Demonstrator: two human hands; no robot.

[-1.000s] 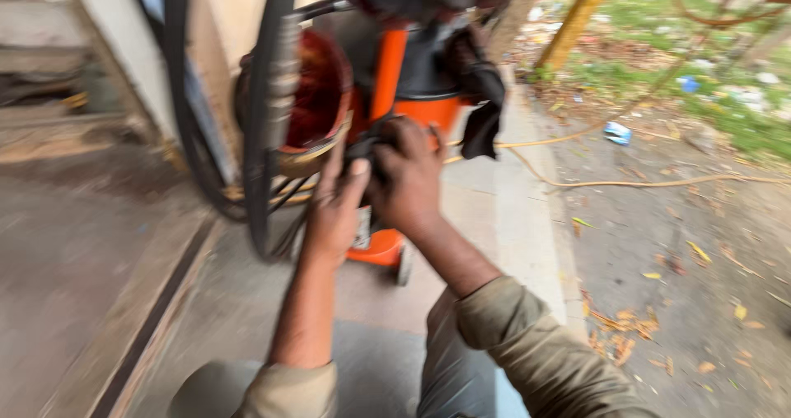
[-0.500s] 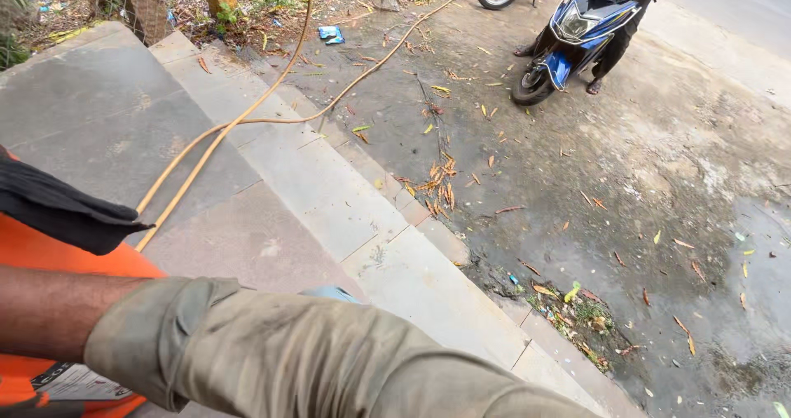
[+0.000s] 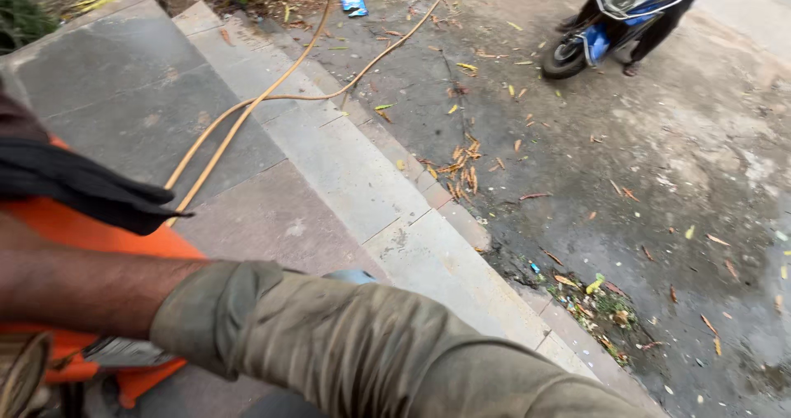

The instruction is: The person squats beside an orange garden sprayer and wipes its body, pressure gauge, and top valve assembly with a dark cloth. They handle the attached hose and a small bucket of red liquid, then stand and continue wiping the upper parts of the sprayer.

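Note:
Only my right forearm (image 3: 82, 290) and its olive sleeve (image 3: 371, 352) show, stretching leftwards across the bottom of the view. Both of my hands are beyond the left edge and hidden. The arm lies across an orange machine body (image 3: 91, 232) at the lower left. A black cloth (image 3: 74, 183) is draped over the top of that machine. A yellow-orange hose (image 3: 247, 109) runs from the machine across the stone paving toward the top of the frame.
A stone platform with a step (image 3: 387, 187) drops to a damp road strewn with dry leaves (image 3: 461, 166). A blue scooter (image 3: 626, 10) stands at the top right. A blue wrapper (image 3: 354, 6) lies near the hose at the top.
The view has swung from the machine, where both hands were on its top, to the right over the step and road. The hands have left the frame.

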